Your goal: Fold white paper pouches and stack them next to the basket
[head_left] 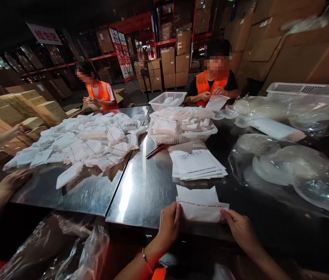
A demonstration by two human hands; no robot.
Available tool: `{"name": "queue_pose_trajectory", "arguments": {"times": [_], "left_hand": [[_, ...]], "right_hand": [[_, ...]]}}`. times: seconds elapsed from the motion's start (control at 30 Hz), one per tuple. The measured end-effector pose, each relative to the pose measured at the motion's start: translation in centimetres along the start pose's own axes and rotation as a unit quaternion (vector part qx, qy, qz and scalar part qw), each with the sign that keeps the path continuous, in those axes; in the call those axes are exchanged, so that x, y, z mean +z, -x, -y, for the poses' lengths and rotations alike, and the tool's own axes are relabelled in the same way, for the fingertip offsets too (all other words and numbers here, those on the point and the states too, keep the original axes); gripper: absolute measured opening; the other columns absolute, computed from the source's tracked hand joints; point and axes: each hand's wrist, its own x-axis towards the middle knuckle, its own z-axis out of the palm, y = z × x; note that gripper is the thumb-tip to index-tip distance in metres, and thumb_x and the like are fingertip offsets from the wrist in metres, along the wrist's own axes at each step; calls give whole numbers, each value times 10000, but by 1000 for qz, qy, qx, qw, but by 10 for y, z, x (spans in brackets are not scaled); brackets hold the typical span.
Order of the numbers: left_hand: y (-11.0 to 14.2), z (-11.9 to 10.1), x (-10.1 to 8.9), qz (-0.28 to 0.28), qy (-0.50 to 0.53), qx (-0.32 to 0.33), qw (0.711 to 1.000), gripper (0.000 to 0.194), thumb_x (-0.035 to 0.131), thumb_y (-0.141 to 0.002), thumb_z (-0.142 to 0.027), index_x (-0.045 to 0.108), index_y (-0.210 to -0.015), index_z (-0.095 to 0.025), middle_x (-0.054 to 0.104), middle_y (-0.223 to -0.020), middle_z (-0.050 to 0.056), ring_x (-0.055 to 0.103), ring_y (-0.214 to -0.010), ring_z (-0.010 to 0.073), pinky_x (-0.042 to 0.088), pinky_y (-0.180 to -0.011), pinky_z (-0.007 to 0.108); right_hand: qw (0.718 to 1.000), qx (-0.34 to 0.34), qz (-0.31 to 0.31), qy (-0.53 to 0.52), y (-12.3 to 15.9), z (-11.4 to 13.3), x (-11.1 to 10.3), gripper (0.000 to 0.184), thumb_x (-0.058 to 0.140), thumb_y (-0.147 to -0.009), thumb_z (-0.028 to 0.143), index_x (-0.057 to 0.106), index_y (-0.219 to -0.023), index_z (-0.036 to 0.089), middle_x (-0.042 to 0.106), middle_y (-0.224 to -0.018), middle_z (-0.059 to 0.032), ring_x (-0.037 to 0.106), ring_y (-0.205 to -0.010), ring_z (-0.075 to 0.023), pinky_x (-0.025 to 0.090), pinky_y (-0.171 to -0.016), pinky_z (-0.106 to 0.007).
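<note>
A white printed pouch [202, 213] is stretched between my two hands at the table's near edge, its upper part standing up behind a folded band with a line of print. My left hand [168, 221] pinches its left end, thumb on top. On its right end, my right hand [240, 227] has thumb and fingers closed. Just beyond lies a stack of flat white pouches [196, 161] with dark lettering. A red and black pen-like tool [155, 151] rests left of that stack. What the held pouch contains, if anything, is hidden.
A big heap of filled white pouches [85, 142] covers the left table. Behind the stack stands a full white basket [182, 136]. Clear plastic bags with round translucent items [287, 167] lie right. A co-worker's arms [9, 182] reach in from the left; two people in orange vests work opposite.
</note>
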Motion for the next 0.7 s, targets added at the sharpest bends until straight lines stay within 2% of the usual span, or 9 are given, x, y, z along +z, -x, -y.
{"name": "queue_pose_trajectory", "arguments": {"times": [0.1, 0.23, 0.33, 0.5, 0.6, 0.7], "left_hand": [[-4, -2, 7, -23, -23, -23, 999, 580, 149, -1008, -541, 457, -645, -209, 555, -564, 26, 492, -498, 150, 303, -492, 278], [-4, -1, 10, -25, -56, -24, 998, 571, 124, -1009, -515, 483, -677, -220, 607, -605, 61, 550, -526, 190, 299, -502, 305], [-3, 1, 10, -20, -81, -18, 996, 546, 132, -1015, -472, 509, -709, -223, 639, -643, 76, 582, -554, 203, 307, -506, 308], [-5, 0, 12, -18, -129, -16, 991, 499, 194, -1019, -404, 522, -687, -226, 614, -595, 65, 574, -523, 195, 287, -492, 293], [-10, -5, 7, 10, -178, -31, 984, 466, 262, -1017, -341, 568, -690, -211, 640, -616, 71, 587, -518, 194, 286, -491, 278], [-17, -13, -6, 29, -220, -50, 974, 458, 341, -1002, -350, 601, -661, -190, 646, -614, 88, 598, -523, 218, 310, -491, 277]], "right_hand": [[999, 49, -10, 21, -3, 4, 3, 715, 278, -850, 796, 490, -498, 211, 466, -439, -21, 454, -426, -160, 345, -406, -260], [997, 74, -7, 27, -7, 4, 4, 676, 251, -837, 799, 374, -493, 230, 384, -440, -3, 393, -446, -148, 324, -430, -266], [996, 88, 2, 30, -10, 1, 6, 645, 243, -834, 780, 344, -505, 235, 364, -455, -3, 382, -467, -153, 323, -452, -278], [994, 97, 46, 36, -20, -2, 7, 584, 262, -822, 722, 344, -507, 237, 385, -471, -18, 405, -492, -171, 325, -475, -297], [991, 99, 81, 42, -28, -2, 7, 552, 267, -816, 691, 338, -515, 233, 401, -473, -17, 410, -494, -173, 326, -477, -297], [989, 98, 98, 52, -33, -3, 7, 537, 249, -811, 683, 299, -521, 234, 397, -470, -11, 413, -487, -169, 322, -464, -288]]}}
